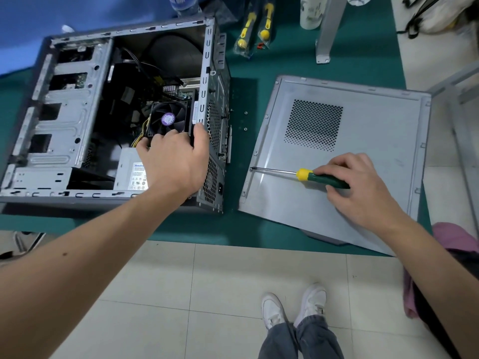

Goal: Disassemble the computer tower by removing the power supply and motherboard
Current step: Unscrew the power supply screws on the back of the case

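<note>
While the open computer tower lay on its side on the green mat, the left hand reached inside above the power supply, fingers loosely spread; the right hand gripped a screwdriver resting on the detached side panel.

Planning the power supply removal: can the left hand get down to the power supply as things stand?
Probably yes. The left hand hovers inside the open computer tower, right above the power supply, with the side panel already off. Only loose cables lie nearby.
</note>
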`<state>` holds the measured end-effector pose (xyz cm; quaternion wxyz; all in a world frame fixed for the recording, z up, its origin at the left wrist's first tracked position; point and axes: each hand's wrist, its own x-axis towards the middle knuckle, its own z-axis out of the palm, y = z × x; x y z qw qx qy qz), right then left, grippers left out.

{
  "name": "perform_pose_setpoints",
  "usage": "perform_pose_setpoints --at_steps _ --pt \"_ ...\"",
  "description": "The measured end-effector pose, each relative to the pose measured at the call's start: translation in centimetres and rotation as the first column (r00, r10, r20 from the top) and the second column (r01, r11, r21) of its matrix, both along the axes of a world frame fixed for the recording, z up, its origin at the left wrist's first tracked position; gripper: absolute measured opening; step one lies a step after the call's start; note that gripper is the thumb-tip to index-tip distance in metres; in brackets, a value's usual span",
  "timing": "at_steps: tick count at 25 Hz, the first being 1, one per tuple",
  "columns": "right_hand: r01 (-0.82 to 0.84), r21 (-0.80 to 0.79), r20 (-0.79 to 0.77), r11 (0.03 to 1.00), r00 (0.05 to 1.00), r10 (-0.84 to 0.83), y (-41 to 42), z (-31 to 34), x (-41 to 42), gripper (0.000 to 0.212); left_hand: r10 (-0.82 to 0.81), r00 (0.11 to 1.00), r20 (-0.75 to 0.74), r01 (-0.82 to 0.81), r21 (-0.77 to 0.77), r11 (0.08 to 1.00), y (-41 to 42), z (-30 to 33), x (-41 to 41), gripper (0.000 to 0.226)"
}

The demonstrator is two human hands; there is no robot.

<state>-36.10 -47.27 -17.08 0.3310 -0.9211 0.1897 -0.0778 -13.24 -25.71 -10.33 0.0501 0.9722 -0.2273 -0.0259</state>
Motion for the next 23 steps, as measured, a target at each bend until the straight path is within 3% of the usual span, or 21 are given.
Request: perform_pose_setpoints --at_steps 7,11,12,14,16,17,18,21,23 --pt "0.010 0.016 -0.048 1.000 0.999 -0.009 -1.3 -0.2 -0.6 0.044 0.012 1.000 -0.009 -0.012 0.003 1.000 0.0 0.2 -0.2 0.071" --pt "0.151 0.264 -0.190 0.952 0.976 -0.103 -1.8 -0.5 -0.9 0.041 0.025 1.000 -0.015 -0.025 0.001 1.000 -0.1 0.3 -0.2 0.068" --pt "0.262 0.405 -0.220 0.876 0.958 -0.185 -1.6 -0.5 -0.7 0.036 0.027 1.000 -0.016 -0.027 -0.003 1.000 -0.1 0.3 -0.2 0.068" --pt "0.426 0.719 -0.307 0.550 0.903 -0.300 -1.0 0.0 -0.2 0.027 0.031 0.999 -0.013 -0.031 -0.012 0.999 0.0 0.2 -0.2 0.068" --pt "0.402 0.905 -0.363 0.138 0.900 -0.240 0.1 1.1 1.1 0.027 0.035 0.999 -0.014 -0.035 -0.016 0.999 0.1 0.2 -0.3 0.070" --pt "0.368 0.929 -0.356 0.041 0.917 -0.180 0.7 1.6 2.1 0.028 0.038 0.999 -0.013 -0.038 -0.016 0.999 0.1 0.1 -0.3 0.069" --pt "0.359 0.931 -0.350 0.065 0.929 -0.119 1.2 2.0 3.5 0.030 0.040 0.999 -0.011 -0.040 -0.018 0.999 0.0 0.1 -0.3 0.069" --pt "0.402 0.736 -0.388 0.545 0.910 -0.146 3.3 2.1 8.8 0.021 0.047 0.999 -0.004 -0.047 -0.028 0.998 0.0 0.2 -0.4 0.067" --pt "0.379 0.586 -0.343 0.716 0.917 -0.205 4.6 1.7 12.1 0.011 0.050 0.999 -0.005 -0.050 -0.029 0.998 0.0 0.2 -0.4 0.067"
